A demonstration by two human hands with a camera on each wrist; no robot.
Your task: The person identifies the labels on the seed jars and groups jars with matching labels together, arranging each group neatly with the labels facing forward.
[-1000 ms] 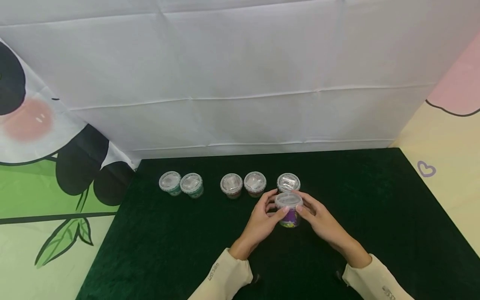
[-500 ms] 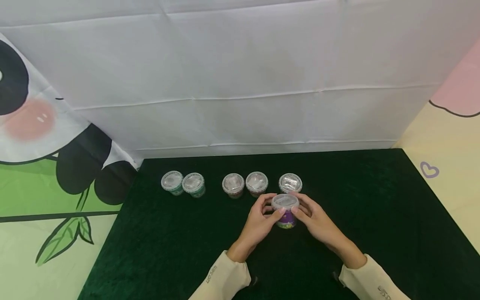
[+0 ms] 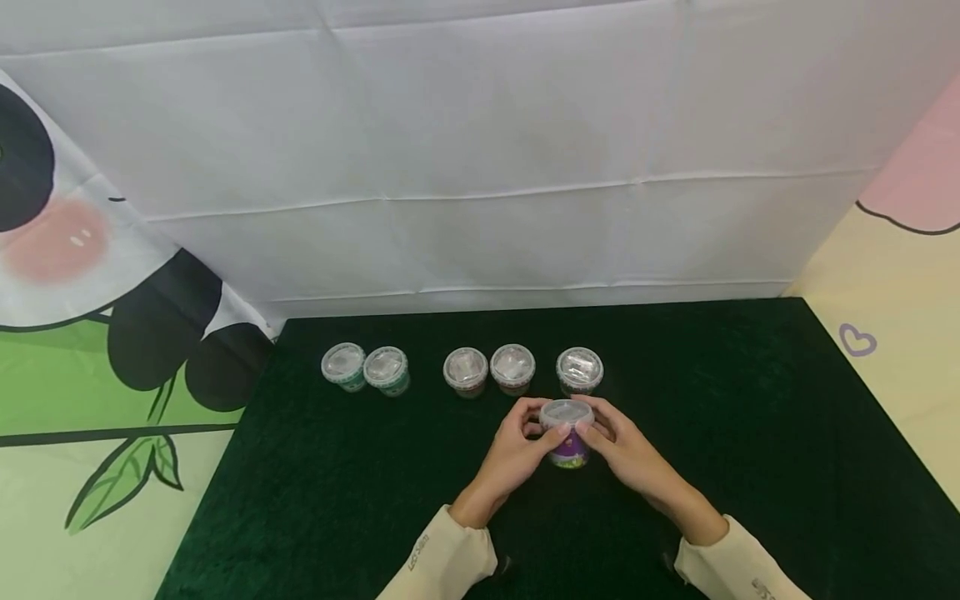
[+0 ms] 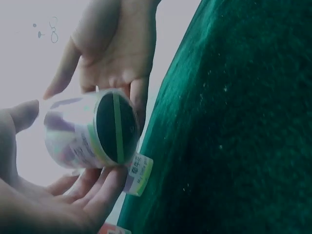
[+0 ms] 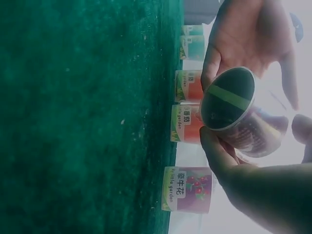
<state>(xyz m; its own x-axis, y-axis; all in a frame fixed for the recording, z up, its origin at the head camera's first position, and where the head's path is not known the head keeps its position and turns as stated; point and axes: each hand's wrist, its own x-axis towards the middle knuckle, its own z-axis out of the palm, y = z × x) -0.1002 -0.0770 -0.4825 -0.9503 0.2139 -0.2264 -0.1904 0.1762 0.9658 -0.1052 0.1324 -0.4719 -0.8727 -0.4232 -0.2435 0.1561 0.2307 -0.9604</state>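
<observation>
A clear-lidded plastic cup with a purple label (image 3: pixel 569 450) is held up between both hands in the head view. My left hand (image 3: pixel 513 450) grips its left side, thumb toward me, and my right hand (image 3: pixel 626 442) grips the right side the same way. Both wrist views show the cup raised and its dark bottom (image 5: pixel 229 100), which has a light green strip across it. Just beyond the hands stands another purple-labelled cup (image 5: pixel 192 190), its clear lid (image 3: pixel 580 365) facing up in the head view.
Two red-labelled cups (image 3: pixel 513 367) stand left of the hands, near the back of the dark green cloth (image 3: pixel 315 492). Farther left, two teal-labelled cups (image 3: pixel 386 368) stand close together. A white curtain (image 3: pixel 480 242) rises behind the table.
Both hands have drawn the held cup toward me and slightly left, away from the cup behind it. The standing cups have kept their places.
</observation>
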